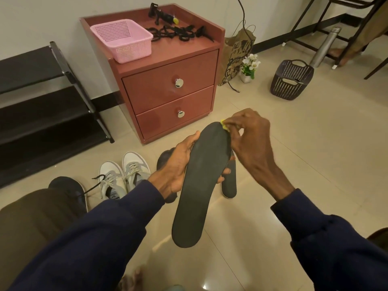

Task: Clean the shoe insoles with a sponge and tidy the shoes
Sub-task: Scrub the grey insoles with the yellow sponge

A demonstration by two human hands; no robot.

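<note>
My left hand (176, 164) grips a long dark grey insole (199, 185) from below, fingers curled around its edges. My right hand (249, 137) pinches a small yellow sponge (224, 125) against the insole's far tip; the hand hides most of the sponge. A second dark insole (230, 183) lies on the floor under my hands. A pair of grey-white sneakers (123, 175) stands on the floor to the left. A black shoe (69, 187) with a loose lace sits beside my knee.
A red-brown two-drawer nightstand (168, 85) stands ahead with a pink basket (123, 39) and black laces (178, 32) on top. A black shoe rack (42, 101) is at left. A dark basket (291, 79), paper bag (237, 57) and flower pot (249, 67) stand at right.
</note>
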